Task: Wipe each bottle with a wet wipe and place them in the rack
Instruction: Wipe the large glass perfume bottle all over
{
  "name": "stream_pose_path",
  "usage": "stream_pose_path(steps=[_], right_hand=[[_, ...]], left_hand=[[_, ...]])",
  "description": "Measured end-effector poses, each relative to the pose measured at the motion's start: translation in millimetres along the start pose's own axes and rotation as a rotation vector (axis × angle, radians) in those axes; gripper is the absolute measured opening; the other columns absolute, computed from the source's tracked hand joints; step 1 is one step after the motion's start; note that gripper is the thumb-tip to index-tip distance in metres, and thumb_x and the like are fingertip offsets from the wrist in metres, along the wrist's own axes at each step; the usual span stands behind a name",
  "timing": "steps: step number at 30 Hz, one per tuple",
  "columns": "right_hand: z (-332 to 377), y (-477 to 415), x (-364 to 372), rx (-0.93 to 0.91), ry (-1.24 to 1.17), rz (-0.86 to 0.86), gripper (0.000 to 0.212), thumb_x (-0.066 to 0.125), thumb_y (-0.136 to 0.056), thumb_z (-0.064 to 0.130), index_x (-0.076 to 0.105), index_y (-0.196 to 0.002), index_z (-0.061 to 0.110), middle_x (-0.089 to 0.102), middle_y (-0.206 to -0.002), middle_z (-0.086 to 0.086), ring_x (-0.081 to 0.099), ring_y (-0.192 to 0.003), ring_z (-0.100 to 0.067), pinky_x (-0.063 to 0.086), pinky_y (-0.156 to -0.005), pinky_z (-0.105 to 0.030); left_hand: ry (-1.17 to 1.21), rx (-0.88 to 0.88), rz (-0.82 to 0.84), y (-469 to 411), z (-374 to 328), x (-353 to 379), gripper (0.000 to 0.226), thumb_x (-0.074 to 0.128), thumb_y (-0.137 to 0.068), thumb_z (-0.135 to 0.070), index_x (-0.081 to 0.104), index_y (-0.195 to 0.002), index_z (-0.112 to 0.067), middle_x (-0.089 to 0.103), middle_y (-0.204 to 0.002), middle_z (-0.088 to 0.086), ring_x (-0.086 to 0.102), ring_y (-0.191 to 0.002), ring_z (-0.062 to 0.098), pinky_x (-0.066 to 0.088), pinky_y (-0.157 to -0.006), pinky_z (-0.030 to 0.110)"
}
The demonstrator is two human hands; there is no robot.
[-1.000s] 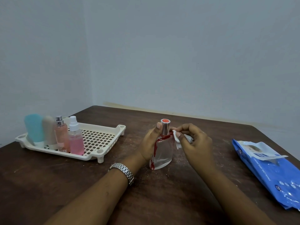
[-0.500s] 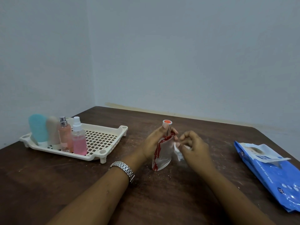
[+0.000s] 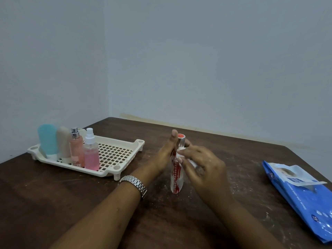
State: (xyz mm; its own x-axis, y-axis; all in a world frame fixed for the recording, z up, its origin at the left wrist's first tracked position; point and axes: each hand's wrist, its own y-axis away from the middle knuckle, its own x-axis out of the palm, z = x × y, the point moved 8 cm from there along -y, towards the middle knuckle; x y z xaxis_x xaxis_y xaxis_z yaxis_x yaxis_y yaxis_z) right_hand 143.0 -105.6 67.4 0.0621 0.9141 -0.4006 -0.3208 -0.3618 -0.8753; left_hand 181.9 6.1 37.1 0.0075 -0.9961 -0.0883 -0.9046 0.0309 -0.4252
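Both my forearms reach in over the bench point(image 3: 71, 203). My left grip point(image 3: 166, 155) is closed round the neck of the red-trimmed bottle point(image 3: 177, 178), which stands upright on the bench, right of the rack point(image 3: 115, 155). My right grip point(image 3: 203, 166), fingers curled, pinches the white wipe point(image 3: 181, 150) against the bottle's shoulder.

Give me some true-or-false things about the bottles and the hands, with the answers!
1. Four bottles stand in the rack. True.
2. The left hand holds the clear bottle. True.
3. The wet wipe is in the left hand. False: the right hand holds it against the bottle.
4. The wet wipes pack is green. False: it is blue.
5. The wristwatch is on the right wrist. False: it is on the left wrist.
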Motion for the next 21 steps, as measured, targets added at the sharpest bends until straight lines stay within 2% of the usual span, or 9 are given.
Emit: stream_pose_path(steps=[3, 7, 10, 13, 15, 17, 19, 21], right_hand=[[10, 0, 7, -0.122, 0.054, 0.071, 0.019, 0.059, -0.085, 0.024, 0.072, -0.096, 0.015, 0.065, -0.096, 0.007, 0.056, -0.09, -0.005, 0.045, -0.08, -0.016], [24, 6, 13, -0.34, 0.159, 0.172, 0.012, 0.064, -0.082, 0.01, 0.071, -0.092, 0.01, 0.064, -0.097, 0.0, 0.054, -0.092, -0.012, 0.043, -0.083, -0.019], [29, 12, 20, -0.456, 0.243, 0.266, 0.009, 0.065, -0.084, 0.009, 0.071, -0.09, 0.009, 0.065, -0.096, -0.001, 0.057, -0.089, -0.015, 0.048, -0.08, -0.025], [24, 2, -2, -0.342, 0.188, 0.071, 0.01, 0.063, -0.084, 0.014, 0.07, -0.089, 0.01, 0.065, -0.092, 0.0, 0.055, -0.088, -0.01, 0.043, -0.084, -0.016], [15, -7, -27, -0.166, 0.132, -0.153, 0.012, 0.061, -0.085, 0.013, 0.069, -0.093, 0.01, 0.065, -0.092, 0.003, 0.055, -0.087, -0.006, 0.043, -0.079, -0.013], [0, -13, -43, 0.016, 0.023, -0.285, 0.016, 0.062, -0.086, 0.011, 0.067, -0.102, 0.012, 0.064, -0.096, 0.007, 0.058, -0.09, -0.004, 0.045, -0.076, -0.012], [-12, -19, -44, 0.106, -0.06, -0.279, 0.018, 0.06, -0.088, 0.016, 0.065, -0.105, 0.018, 0.064, -0.1, 0.009, 0.058, -0.095, 0.0, 0.046, -0.076, -0.012], [-15, -26, -36, 0.119, -0.065, -0.2, 0.02, 0.06, -0.088, 0.023, 0.066, -0.106, 0.022, 0.064, -0.103, 0.008, 0.057, -0.099, 0.002, 0.046, -0.077, -0.011]], left_hand=[[-0.029, 0.0, 0.019, 1, 1, 1, 0.096, 0.034, -0.061, -0.094, 0.057, -0.089, -0.006, 0.057, -0.075, 0.002, 0.056, -0.073, 0.014, 0.046, -0.068, 0.021], [-0.035, -0.002, 0.02, 1, 1, 2, 0.097, 0.04, -0.059, -0.093, 0.056, -0.088, -0.002, 0.056, -0.072, -0.003, 0.053, -0.069, 0.01, 0.044, -0.066, 0.019], [-0.079, -0.053, 0.001, -2, 7, 0, 0.078, 0.056, -0.058, -0.086, 0.057, -0.081, -0.011, 0.056, -0.073, -0.005, 0.054, -0.069, 0.006, 0.044, -0.068, 0.019], [-0.109, -0.136, -0.032, -1, 16, -4, 0.041, 0.068, -0.068, -0.059, 0.06, -0.085, -0.022, 0.062, -0.074, -0.012, 0.058, -0.074, 0.003, 0.046, -0.068, 0.02], [-0.151, -0.125, -0.049, -1, 17, -4, 0.041, 0.065, -0.065, -0.05, 0.063, -0.09, -0.018, 0.065, -0.083, -0.008, 0.061, -0.08, 0.006, 0.048, -0.076, 0.023], [-0.183, -0.092, -0.06, -3, 14, -3, 0.044, 0.064, -0.067, -0.046, 0.065, -0.092, -0.009, 0.069, -0.089, -0.003, 0.063, -0.089, 0.011, 0.047, -0.088, 0.031], [-0.201, -0.081, -0.062, -3, 9, -1, 0.039, 0.064, -0.07, -0.039, 0.064, -0.091, -0.006, 0.069, -0.087, -0.006, 0.064, -0.091, 0.011, 0.048, -0.09, 0.03], [-0.199, -0.069, -0.062, -2, 6, 0, 0.034, 0.06, -0.074, -0.03, 0.064, -0.092, -0.001, 0.068, -0.088, -0.004, 0.064, -0.089, 0.007, 0.048, -0.085, 0.026]])
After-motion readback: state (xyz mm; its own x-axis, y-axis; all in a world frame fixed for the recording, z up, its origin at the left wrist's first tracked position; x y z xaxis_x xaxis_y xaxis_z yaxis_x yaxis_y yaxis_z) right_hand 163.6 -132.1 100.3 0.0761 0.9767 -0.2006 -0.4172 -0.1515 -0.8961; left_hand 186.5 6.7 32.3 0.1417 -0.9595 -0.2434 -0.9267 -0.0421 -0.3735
